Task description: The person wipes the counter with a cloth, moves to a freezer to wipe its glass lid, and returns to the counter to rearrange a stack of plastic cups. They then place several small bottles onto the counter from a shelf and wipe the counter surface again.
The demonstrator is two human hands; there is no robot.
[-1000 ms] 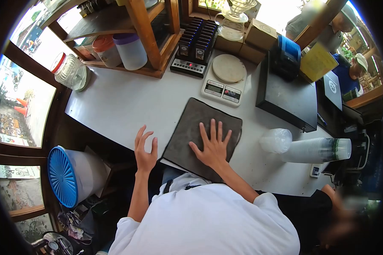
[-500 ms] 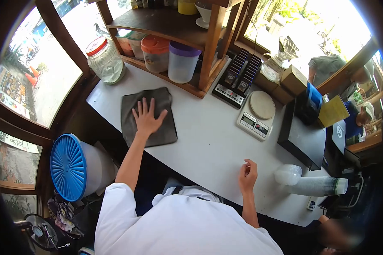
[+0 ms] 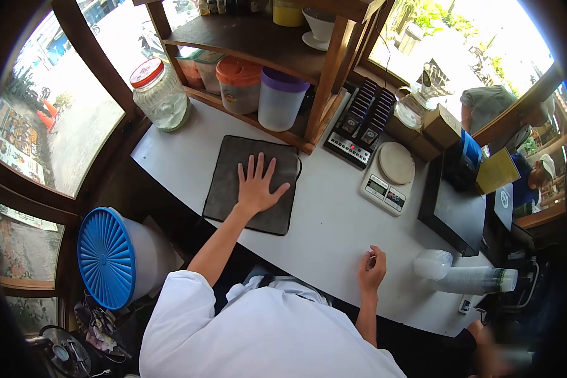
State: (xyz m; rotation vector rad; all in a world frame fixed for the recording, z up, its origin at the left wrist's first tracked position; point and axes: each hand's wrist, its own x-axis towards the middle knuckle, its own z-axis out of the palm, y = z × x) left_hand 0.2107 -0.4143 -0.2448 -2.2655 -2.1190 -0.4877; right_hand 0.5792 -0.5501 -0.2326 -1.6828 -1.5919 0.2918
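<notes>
My left hand point(image 3: 256, 183) lies flat, fingers spread, on a dark grey cloth point(image 3: 233, 167). The cloth is spread on the white counter point(image 3: 327, 227), just below the wooden shelf point(image 3: 258, 38). My right hand point(image 3: 372, 271) rests on the counter near its front edge with the fingers curled and nothing in them. It sits left of a lying stack of clear plastic cups point(image 3: 469, 277).
A glass jar with a red lid point(image 3: 160, 94) and orange-lidded point(image 3: 239, 85) and purple-lidded point(image 3: 282, 97) containers stand behind the cloth. A pager rack point(image 3: 362, 123), white scale point(image 3: 389, 177) and black box point(image 3: 457, 211) lie to the right. A blue-lidded tub point(image 3: 110, 255) sits below left. Other people point(image 3: 491, 107) stand beyond the counter.
A second ago my right hand pressed the cloth mid-counter. Then my left hand had it at the far left end. Now hand and cloth have slid right, under the shelf.
</notes>
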